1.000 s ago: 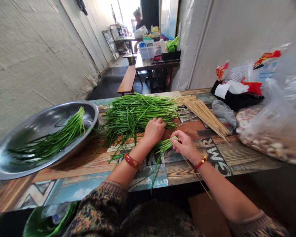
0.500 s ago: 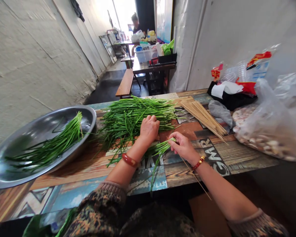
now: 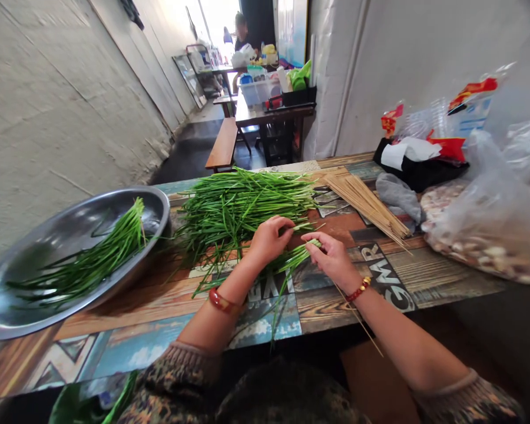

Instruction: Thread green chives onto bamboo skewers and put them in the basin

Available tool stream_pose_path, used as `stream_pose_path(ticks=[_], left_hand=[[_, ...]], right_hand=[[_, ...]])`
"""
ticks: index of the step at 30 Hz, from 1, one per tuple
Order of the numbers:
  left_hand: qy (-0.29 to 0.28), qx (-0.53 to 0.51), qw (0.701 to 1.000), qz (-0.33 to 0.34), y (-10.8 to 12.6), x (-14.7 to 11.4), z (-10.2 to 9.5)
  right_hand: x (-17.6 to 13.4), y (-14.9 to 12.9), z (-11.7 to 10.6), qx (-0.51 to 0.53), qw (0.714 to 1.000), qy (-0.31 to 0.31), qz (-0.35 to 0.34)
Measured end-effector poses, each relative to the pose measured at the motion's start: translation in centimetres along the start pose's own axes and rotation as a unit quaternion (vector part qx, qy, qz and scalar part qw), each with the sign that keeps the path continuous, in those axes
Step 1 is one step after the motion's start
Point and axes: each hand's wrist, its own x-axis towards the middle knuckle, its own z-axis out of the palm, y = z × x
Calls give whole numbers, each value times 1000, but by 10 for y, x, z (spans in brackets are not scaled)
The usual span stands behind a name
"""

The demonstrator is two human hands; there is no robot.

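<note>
My right hand point(image 3: 333, 259) is closed on a small bunch of chives point(image 3: 297, 257) and a thin bamboo skewer point(image 3: 363, 323), whose long end slants down below the wrist toward the table's front edge. To its left, my left hand point(image 3: 271, 238) pinches the pale ends of some chive stalks point(image 3: 303, 227). Just beyond lies a large pile of loose chives point(image 3: 247, 200), white ends to the right. A steel basin point(image 3: 164, 206) at the left holds skewered chives point(image 3: 101, 256), their green tops trailing across the bottom.
Bare bamboo skewers point(image 3: 368, 206) lie fanned out right of the pile. Behind them are a grey mesh bag point(image 3: 396, 197) and a clear plastic bag of pale pieces point(image 3: 481, 253). Farther off stand a bench point(image 3: 222, 144), a table with bins point(image 3: 260, 97), and a person point(image 3: 241, 32).
My left hand has come off the chive pile and turned toward the right hand, with chive stalks now between its fingers. My right hand keeps its hold on the bunch and skewer.
</note>
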Motion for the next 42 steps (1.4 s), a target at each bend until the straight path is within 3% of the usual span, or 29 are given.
stream_pose_path(ticks=[6, 13, 26, 42], left_hand=[[-9, -74, 997, -34, -1, -10, 4], [45, -120, 991, -26, -2, -12, 8], [34, -187, 981, -27, 5, -16, 12], [54, -166, 985, 10, 5, -16, 14]], right_hand=[[1, 0, 0, -4, 1000, 12, 4], [1, -1, 0, -12, 1000, 21, 3], [0, -2, 0, -25, 1000, 9, 12], [1, 3, -1, -20, 1000, 4, 12]])
